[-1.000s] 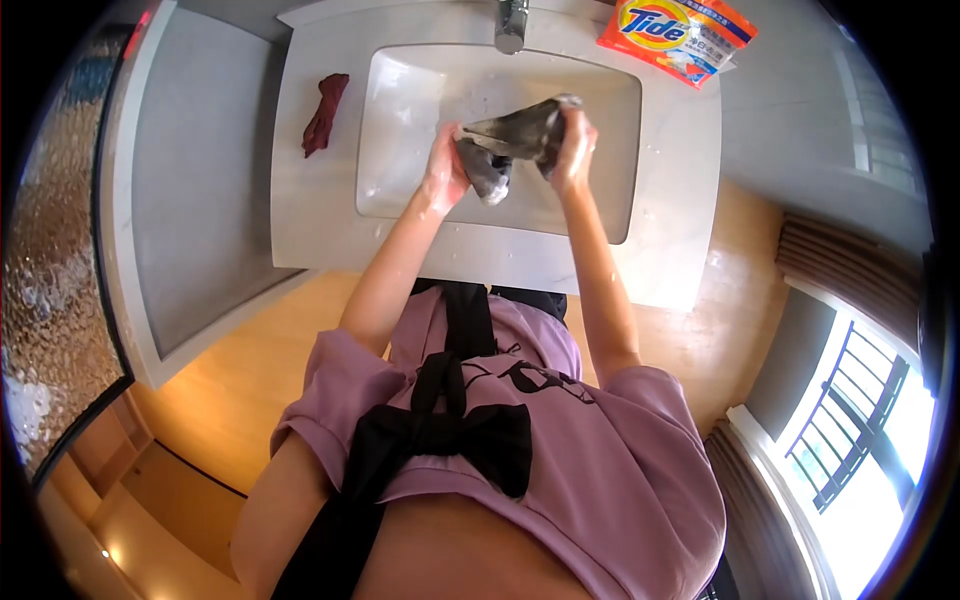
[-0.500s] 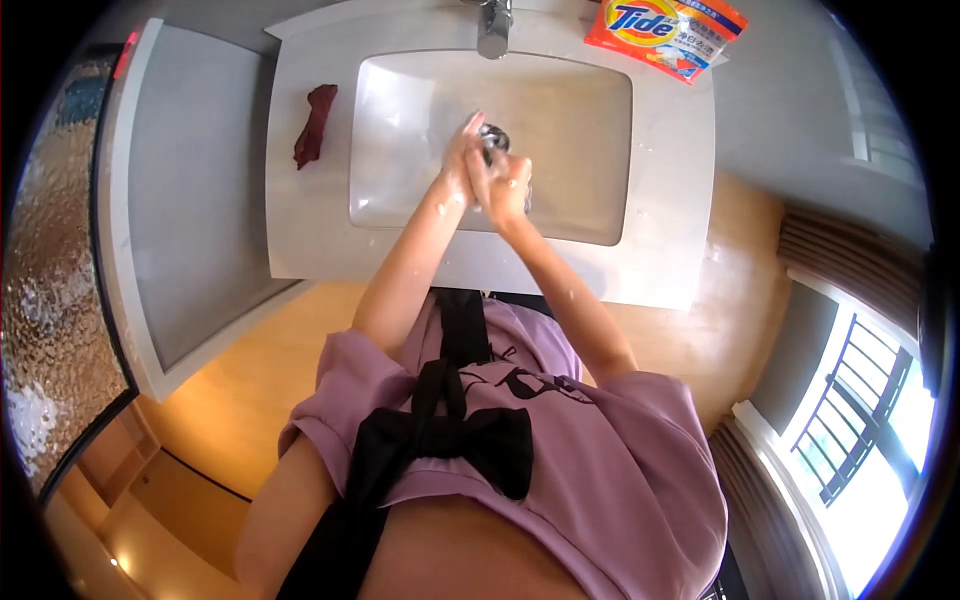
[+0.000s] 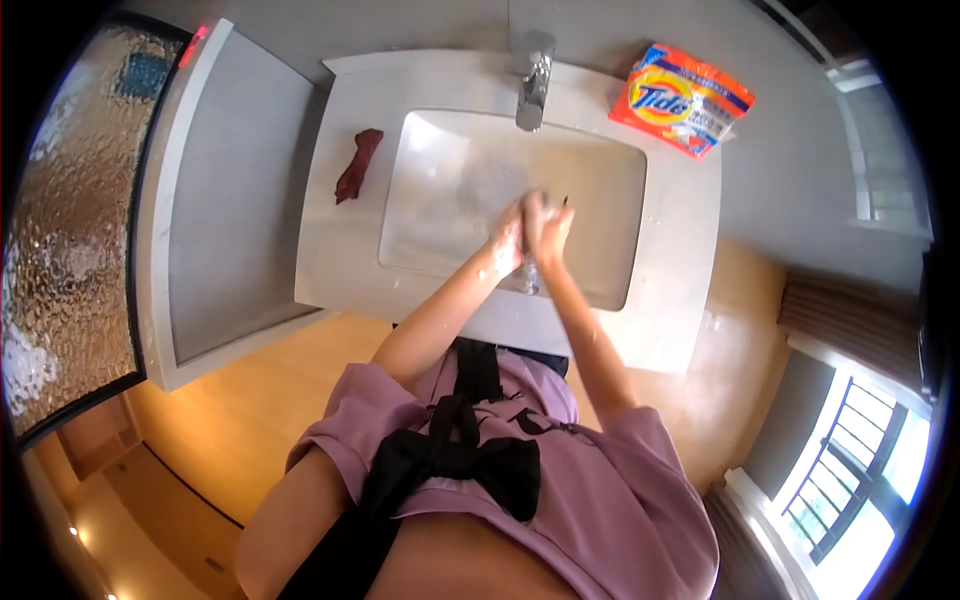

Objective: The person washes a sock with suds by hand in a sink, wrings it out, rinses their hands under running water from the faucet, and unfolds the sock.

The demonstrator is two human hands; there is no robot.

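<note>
Over the white sink basin (image 3: 430, 200), my left hand (image 3: 508, 240) and my right hand (image 3: 548, 228) are pressed together, both wet and foamy. Between them they grip a dark grey wet cloth (image 3: 530, 278), mostly hidden by the palms; a small wet, foamy part of it sticks out below the hands. My fingers are closed round it and slightly blurred. The chrome faucet (image 3: 533, 95) stands behind the hands at the back of the basin.
A dark red crumpled cloth (image 3: 359, 166) lies on the counter left of the basin. An orange Tide packet (image 3: 682, 99) lies at the counter's back right. A grey panel with a pale edge (image 3: 190, 200) stands at the left, and a window (image 3: 850, 460) is at the lower right.
The hands, at first apart with the grey cloth spread between them, have come together and closed over it. The view has shifted, so the sink and counter sit lower in the frame.
</note>
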